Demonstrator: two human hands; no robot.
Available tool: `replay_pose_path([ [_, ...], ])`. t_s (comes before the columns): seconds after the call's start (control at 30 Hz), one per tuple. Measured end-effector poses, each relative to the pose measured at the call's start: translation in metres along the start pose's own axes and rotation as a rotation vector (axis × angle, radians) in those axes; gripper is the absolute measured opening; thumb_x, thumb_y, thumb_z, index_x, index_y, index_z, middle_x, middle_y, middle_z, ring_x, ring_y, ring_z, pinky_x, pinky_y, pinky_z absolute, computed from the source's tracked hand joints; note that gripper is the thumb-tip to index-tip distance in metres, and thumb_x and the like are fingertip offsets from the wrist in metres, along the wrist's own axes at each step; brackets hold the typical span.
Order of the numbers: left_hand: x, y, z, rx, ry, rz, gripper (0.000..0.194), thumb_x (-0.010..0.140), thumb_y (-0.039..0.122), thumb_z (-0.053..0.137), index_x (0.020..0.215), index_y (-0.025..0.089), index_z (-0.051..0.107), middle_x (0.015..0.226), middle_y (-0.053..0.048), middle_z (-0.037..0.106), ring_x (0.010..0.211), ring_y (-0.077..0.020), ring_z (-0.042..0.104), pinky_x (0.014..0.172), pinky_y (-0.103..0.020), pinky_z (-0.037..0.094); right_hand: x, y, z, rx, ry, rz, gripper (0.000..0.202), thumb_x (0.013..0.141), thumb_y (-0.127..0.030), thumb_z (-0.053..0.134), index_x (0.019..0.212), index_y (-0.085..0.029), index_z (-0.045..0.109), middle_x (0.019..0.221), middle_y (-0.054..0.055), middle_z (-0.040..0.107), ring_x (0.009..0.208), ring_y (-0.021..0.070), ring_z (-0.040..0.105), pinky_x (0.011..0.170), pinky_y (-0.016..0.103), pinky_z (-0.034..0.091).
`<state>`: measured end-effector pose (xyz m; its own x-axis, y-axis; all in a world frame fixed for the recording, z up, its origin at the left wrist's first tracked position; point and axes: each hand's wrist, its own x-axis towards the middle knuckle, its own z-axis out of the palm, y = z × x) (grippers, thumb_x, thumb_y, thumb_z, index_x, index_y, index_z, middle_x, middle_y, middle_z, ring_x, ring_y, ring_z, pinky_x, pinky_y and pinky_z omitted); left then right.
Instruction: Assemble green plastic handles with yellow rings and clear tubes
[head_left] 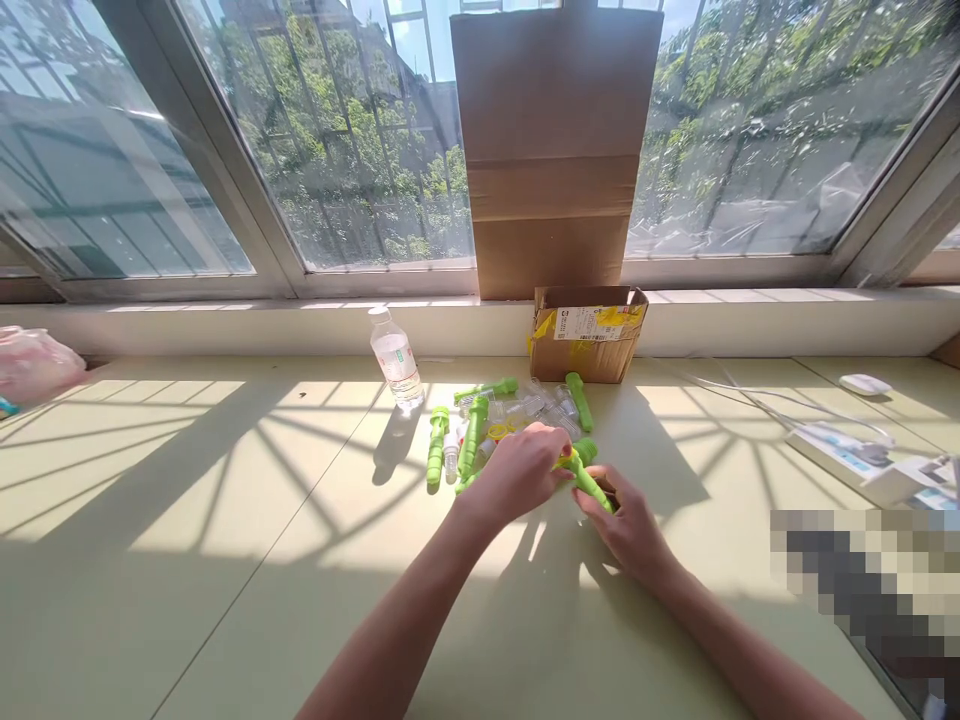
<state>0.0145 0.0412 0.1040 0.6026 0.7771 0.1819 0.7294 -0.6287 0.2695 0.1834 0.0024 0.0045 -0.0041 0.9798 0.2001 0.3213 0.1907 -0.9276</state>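
Viewing remotely, my R hand (630,525) is closed round a slim green tube (595,488), tilted just above the tabletop (187,600); L hand (531,465) looks pinched on a yellow ring (564,460) at its upper end, exact grip part hidden. I'd keep R firm w/ light L pressure, ring & tube in line; off-axis force could slip or bind it. Wrists low, clear of loose green pieces (437,450) & transparent plastic parts (536,402) nearby.

Surface: pale, w/ seam lines, hard sun & bar shadows, so glare might hide edges. Water btl (396,360) L of pile, open cardboard box (589,345) behind, power strip (832,452) far R, barred windows (360,150) w/ trees outside
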Motion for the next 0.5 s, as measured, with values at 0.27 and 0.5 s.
replay_pose_path([
  [0.27, -0.0002, -0.0007, 0.0042, 0.048, 0.022, -0.013, 0.007, 0.086, 0.018, 0.055, 0.092, 0.02, 0.056, 0.09, -0.002, 0.063, 0.076, -0.0164, 0.061, 0.063, -0.026, 0.046, -0.0031, 0.0002, -0.001, -0.038, -0.069, 0.003, 0.038, 0.092, -0.049, 0.041, 0.072, -0.021, 0.057, 0.054, -0.001, 0.047, 0.051, 0.014, 0.044, 0.05, 0.027, 0.034],
  [0.5, -0.0001, -0.0029, 0.0036, 0.045, 0.002, -0.026, 0.004, 0.086, 0.023, 0.058, 0.087, 0.02, 0.056, 0.086, -0.002, 0.063, 0.075, -0.017, 0.061, 0.062, -0.026, 0.045, 0.0005, 0.0017, -0.0017, -0.021, -0.069, 0.036, 0.024, 0.084, -0.044, 0.058, 0.092, -0.021, 0.057, 0.06, -0.004, 0.05, 0.051, 0.0126, 0.042, 0.05, 0.026, 0.033],
])
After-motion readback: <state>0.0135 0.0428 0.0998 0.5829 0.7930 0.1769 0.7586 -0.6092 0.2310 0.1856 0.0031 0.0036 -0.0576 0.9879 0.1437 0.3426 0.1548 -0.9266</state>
